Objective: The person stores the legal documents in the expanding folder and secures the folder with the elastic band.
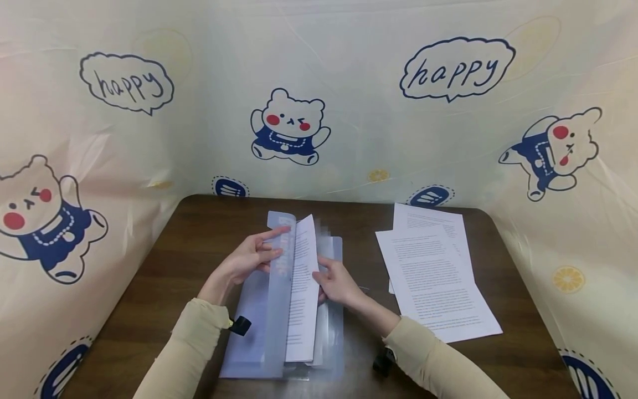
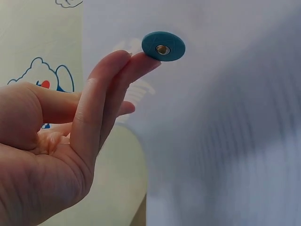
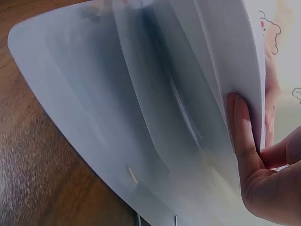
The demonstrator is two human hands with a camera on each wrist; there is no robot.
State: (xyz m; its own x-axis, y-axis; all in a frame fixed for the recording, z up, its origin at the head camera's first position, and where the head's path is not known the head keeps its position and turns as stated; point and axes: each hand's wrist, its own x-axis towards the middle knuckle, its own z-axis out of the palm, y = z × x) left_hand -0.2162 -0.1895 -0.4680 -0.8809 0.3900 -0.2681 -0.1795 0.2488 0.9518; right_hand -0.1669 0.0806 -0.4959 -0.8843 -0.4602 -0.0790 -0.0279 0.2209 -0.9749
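On the dark brown table (image 1: 199, 238), left of centre and directly before the person, lies an opened plastic folder (image 1: 249, 332), pale blue and translucent, its visible corners rounded. One leaf, the raised flap (image 1: 276, 338), stands up along the left side of a white bundle of printed sheets (image 1: 301, 316), while clear sleeves (image 1: 323, 332) fan out to the bundle's right. By the left fingertips, a flat teal disc (image 2: 155, 44) with a metal-coloured centre shows on the plastic. Pale lettering (image 1: 285, 269) runs lengthwise on the flap, but I cannot make it out; the print on the pages is too small to read. "happy" is legible inside two speech bubbles (image 1: 457, 69) on the patterned cloth (image 1: 359, 33) behind. Folder and bundle both have their long axis running from the person toward the far edge, the bundle's upper end leaning slightly right. The left hand (image 1: 246, 259) lays extended fingers against the flap; the right hand (image 1: 339, 282) pinches the bundle narrowly at its right edge, thumb and fingers on opposite faces. Well to the right, more loose pages (image 1: 438, 282) overlap at an angle, text side up.
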